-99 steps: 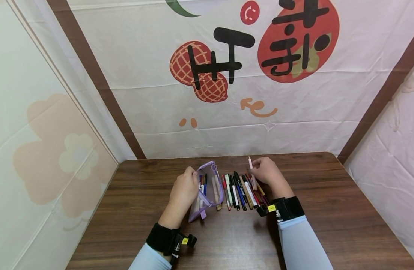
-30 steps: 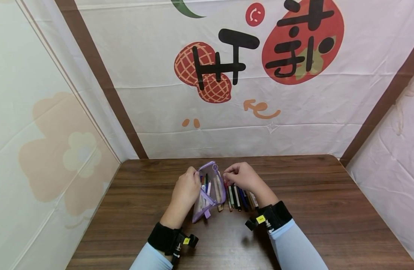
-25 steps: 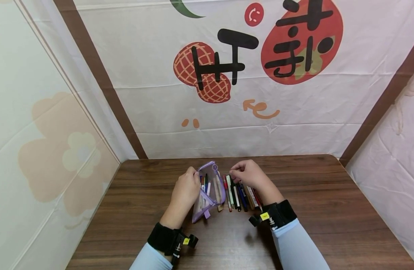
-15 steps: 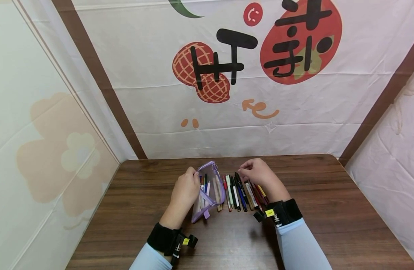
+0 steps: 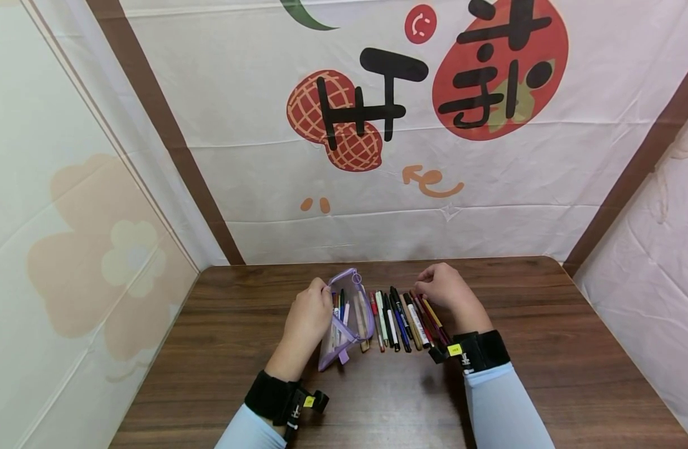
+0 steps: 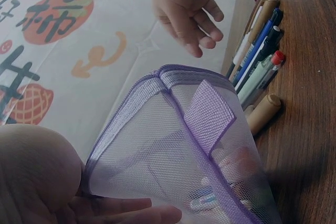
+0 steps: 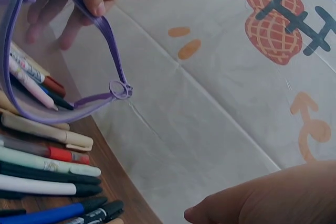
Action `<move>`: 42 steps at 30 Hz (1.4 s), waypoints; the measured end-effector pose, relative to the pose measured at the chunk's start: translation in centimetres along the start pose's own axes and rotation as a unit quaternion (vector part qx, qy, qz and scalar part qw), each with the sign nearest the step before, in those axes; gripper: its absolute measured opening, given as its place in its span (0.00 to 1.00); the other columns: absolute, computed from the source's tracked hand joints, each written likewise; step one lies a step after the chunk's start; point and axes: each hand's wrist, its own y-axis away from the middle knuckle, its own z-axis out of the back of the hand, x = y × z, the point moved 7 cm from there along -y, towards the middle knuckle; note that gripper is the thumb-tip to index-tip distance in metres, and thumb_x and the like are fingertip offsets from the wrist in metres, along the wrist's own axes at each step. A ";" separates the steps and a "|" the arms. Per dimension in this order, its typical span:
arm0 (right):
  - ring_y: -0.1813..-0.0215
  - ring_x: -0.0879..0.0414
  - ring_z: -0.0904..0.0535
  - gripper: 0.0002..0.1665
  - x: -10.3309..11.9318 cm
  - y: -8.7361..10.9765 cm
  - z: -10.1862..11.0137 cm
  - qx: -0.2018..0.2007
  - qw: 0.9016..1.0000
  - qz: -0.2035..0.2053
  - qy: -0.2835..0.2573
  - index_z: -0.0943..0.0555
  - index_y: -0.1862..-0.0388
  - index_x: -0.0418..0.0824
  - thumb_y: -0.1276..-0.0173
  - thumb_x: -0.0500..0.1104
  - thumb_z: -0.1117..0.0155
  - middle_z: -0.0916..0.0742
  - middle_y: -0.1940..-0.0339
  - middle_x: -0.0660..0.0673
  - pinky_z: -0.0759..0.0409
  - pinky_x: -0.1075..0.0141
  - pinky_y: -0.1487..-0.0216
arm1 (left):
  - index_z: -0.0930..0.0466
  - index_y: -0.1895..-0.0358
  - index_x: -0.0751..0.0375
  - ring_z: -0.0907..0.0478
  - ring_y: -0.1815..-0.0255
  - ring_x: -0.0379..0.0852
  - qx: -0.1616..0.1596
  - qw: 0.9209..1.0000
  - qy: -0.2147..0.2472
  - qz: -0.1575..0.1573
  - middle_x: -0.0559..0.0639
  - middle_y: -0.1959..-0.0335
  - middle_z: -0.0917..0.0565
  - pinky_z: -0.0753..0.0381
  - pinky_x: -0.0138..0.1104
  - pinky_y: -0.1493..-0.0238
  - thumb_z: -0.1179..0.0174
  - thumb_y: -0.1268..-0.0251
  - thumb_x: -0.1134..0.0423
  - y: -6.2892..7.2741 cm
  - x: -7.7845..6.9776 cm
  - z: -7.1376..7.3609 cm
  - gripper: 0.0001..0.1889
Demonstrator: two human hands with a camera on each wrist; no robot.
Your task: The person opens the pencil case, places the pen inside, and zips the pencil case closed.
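My left hand (image 5: 307,315) pinches the upper edge of a purple-trimmed mesh pencil case (image 6: 142,150), which stands tilted with its zip mouth spread. Several pens lie inside it, among them a pink pen (image 7: 32,86). To the case's right runs a row of loose pens and markers, including a red-capped pen (image 7: 68,154), a pale green pen (image 7: 52,162) and a white marker (image 5: 416,324). My right hand (image 5: 445,290) hovers at the far right end of the row, near the dark red and yellow pens. Its fingers hang loose and hold nothing in the left wrist view.
The brown wooden table (image 5: 366,405) ends at a printed white cloth (image 5: 254,187) just behind the pens. A tan marker (image 6: 264,113) lies right against the pencil case's side.
My right hand carried a pink pen from the row's right side to the case, then came back rightward without it. The left hand keeps its grip on the case.
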 end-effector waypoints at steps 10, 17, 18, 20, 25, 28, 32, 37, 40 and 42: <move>0.44 0.38 0.08 0.20 -1.0 -0.4 0.2 -0.010 0.997 -0.006 0.082 0.10 0.40 0.30 0.17 0.46 0.29 0.08 0.40 0.30 0.09 0.44 0.42 | 0.21 0.44 0.68 0.28 0.79 0.47 0.000 1.000 -0.004 -0.001 0.52 0.75 0.24 0.30 0.38 0.76 0.54 0.06 0.60 0.0 0.0 0.0 0.15; 0.48 0.41 0.08 0.19 -1.8 -0.6 0.2 -0.006 0.995 -0.026 0.098 0.10 0.41 0.30 0.19 0.44 0.29 0.07 0.42 0.31 0.09 0.46 0.43 | 0.21 0.45 0.68 0.26 0.77 0.47 -0.001 1.000 -0.004 0.000 0.52 0.74 0.22 0.29 0.38 0.75 0.54 0.06 0.60 0.0 0.0 0.0 0.15; 0.47 0.41 0.08 0.19 -1.8 -0.6 0.2 -0.006 0.995 -0.028 0.100 0.10 0.42 0.30 0.20 0.43 0.29 0.07 0.43 0.31 0.09 0.45 0.43 | 0.21 0.45 0.67 0.26 0.77 0.47 -0.002 1.000 -0.004 0.001 0.52 0.74 0.22 0.28 0.39 0.75 0.54 0.06 0.60 0.0 0.0 0.0 0.15; 0.48 0.41 0.08 0.18 -1.8 -0.5 0.2 -0.006 0.994 -0.031 0.104 0.10 0.43 0.30 0.21 0.43 0.29 0.07 0.43 0.31 0.10 0.45 0.42 | 0.21 0.45 0.67 0.26 0.77 0.47 -0.001 1.000 -0.003 0.001 0.53 0.74 0.22 0.29 0.39 0.75 0.54 0.06 0.60 -0.1 0.0 0.0 0.15; 0.53 0.44 0.09 0.15 -2.1 -0.5 0.0 -0.005 0.992 -0.037 0.120 0.09 0.47 0.31 0.21 0.43 0.27 0.06 0.48 0.33 0.10 0.48 0.48 | 0.21 0.45 0.68 0.27 0.78 0.47 -0.001 1.000 -0.002 -0.001 0.52 0.74 0.23 0.29 0.38 0.75 0.54 0.06 0.60 -0.1 0.1 0.0 0.15; 0.55 0.45 0.10 0.14 -2.3 -0.5 -0.1 -0.008 0.991 -0.040 0.127 0.09 0.49 0.32 0.22 0.43 0.26 0.06 0.50 0.34 0.10 0.48 0.50 | 0.21 0.45 0.67 0.26 0.77 0.48 -0.003 1.000 -0.004 -0.001 0.52 0.74 0.22 0.28 0.39 0.75 0.53 0.06 0.60 0.0 0.0 0.0 0.14; 0.55 0.46 0.10 0.13 -2.6 -0.4 -0.2 -0.003 0.991 -0.046 0.127 0.08 0.51 0.33 0.23 0.43 0.25 0.06 0.52 0.36 0.10 0.48 0.49 | 0.21 0.46 0.67 0.26 0.77 0.48 -0.005 1.000 -0.007 -0.001 0.53 0.74 0.22 0.28 0.39 0.74 0.53 0.07 0.61 -0.1 0.0 0.0 0.14; 0.65 0.52 0.18 0.13 -2.5 -0.3 -0.4 0.018 0.991 -0.043 0.122 0.13 0.69 0.39 0.25 0.43 0.22 0.13 0.69 0.45 0.18 0.57 0.62 | 0.21 0.46 0.66 0.26 0.77 0.48 -0.005 1.000 -0.008 -0.001 0.53 0.74 0.22 0.28 0.39 0.74 0.53 0.06 0.60 0.0 -0.1 0.0 0.14; 0.72 0.55 0.27 0.23 -2.6 -0.2 -0.5 0.031 0.992 -0.042 0.114 0.22 0.80 0.43 0.26 0.40 0.22 0.22 0.78 0.51 0.28 0.62 0.68 | 0.21 0.46 0.66 0.26 0.77 0.48 -0.005 1.000 -0.009 0.000 0.53 0.74 0.21 0.28 0.40 0.74 0.53 0.06 0.60 -0.1 -0.1 0.0 0.14; 0.74 0.56 0.29 0.26 -2.7 -0.1 -0.6 0.038 0.992 -0.042 0.112 0.25 0.82 0.45 0.27 0.39 0.21 0.25 0.81 0.52 0.30 0.63 0.70 | 0.21 0.46 0.66 0.26 0.77 0.48 -0.003 1.000 -0.008 0.002 0.53 0.73 0.21 0.28 0.40 0.74 0.53 0.06 0.60 -0.1 0.0 -0.1 0.14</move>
